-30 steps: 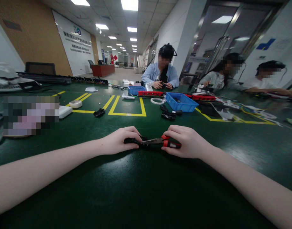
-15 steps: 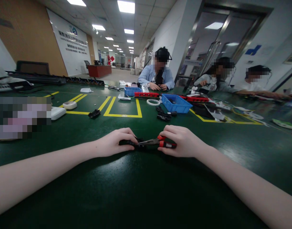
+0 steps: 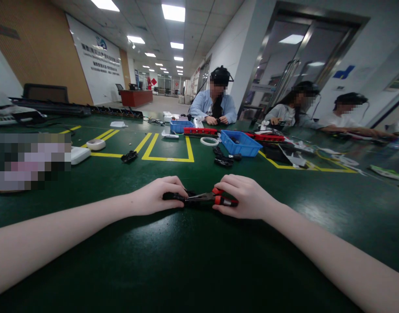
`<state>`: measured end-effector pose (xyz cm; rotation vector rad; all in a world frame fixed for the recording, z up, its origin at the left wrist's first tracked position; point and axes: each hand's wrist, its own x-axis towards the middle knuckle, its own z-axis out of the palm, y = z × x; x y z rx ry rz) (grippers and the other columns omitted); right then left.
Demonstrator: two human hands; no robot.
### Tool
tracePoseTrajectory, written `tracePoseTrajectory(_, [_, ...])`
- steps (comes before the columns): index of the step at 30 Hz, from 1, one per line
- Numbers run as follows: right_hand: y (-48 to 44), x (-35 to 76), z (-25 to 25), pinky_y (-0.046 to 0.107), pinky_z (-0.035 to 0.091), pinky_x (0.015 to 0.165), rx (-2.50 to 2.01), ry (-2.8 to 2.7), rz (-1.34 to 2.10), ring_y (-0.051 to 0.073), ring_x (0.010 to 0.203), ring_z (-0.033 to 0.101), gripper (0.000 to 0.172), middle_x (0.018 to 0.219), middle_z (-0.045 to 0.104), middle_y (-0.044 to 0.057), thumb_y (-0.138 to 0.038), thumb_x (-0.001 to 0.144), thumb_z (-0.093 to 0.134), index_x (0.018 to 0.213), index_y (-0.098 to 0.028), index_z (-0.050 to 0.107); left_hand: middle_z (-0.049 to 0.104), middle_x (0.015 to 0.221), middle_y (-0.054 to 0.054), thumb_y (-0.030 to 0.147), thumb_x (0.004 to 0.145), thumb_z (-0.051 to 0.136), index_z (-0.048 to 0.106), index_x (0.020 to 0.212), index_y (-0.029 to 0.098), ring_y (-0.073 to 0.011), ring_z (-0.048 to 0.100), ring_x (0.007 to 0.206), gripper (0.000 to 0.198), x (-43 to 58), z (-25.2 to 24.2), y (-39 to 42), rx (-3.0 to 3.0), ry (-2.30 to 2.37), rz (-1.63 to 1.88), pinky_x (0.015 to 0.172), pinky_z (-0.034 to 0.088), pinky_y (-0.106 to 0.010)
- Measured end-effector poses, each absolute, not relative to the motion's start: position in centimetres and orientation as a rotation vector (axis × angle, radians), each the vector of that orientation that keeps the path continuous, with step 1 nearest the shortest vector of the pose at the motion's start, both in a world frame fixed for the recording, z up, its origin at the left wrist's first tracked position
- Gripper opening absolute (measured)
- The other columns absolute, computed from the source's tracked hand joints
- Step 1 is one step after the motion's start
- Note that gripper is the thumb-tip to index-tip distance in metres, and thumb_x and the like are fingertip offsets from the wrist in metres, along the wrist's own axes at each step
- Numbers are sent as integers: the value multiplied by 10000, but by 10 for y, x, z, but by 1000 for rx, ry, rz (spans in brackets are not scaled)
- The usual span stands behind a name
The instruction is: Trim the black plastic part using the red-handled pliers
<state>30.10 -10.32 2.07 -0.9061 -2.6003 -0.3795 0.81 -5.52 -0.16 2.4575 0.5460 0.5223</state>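
My left hand (image 3: 163,194) pinches a small black part (image 3: 173,196) just above the green table (image 3: 186,261). From the right, my right hand (image 3: 243,196) is closed round the red and black handles of a pair of pliers (image 3: 202,197). The metal jaws point left, and their tips touch the black part beside my left fingertips. Some dark pieces lie behind the jaws, too small and dim to make out. The exact grip of the jaws on the part cannot be told.
Beyond my hands are a blue bin (image 3: 241,143), black pieces (image 3: 224,157), a white ring (image 3: 209,141) and another black piece (image 3: 129,156). A roll of tape (image 3: 95,144) lies at the left. Three people sit across the table, one (image 3: 214,104) straight ahead.
My right hand and the pliers have shifted slightly left and down. My left hand keeps its pinch in nearly the same place.
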Motion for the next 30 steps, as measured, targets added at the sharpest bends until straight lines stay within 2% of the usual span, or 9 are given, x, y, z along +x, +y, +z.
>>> tracePoseTrajectory(9, [-103,302,21,331,507,674,-873,-2565,-411,209,803,628,316,955,663,107,-436,832,656,980,-158,641,603,1090,-63,260,900,649,698,1085,212,-208,604,1004,198,8,-3,-55,2458,551,517,907,510,-370])
tracePoseTrajectory(21, [-104,304,27,288,437,595,-907,-2602,-438,167,698,569,281,855,629,74,-426,838,636,935,-162,634,603,1112,-62,276,898,656,703,1090,225,-211,608,1019,204,6,-3,-54,2436,554,519,923,513,-382])
tracePoseTrajectory(30, [-103,305,29,279,427,584,-919,-2627,-446,161,691,561,306,852,619,74,-433,835,644,939,-145,638,595,1112,-60,278,898,659,706,1090,227,-212,600,1021,204,7,-2,-55,2428,567,495,919,506,-384])
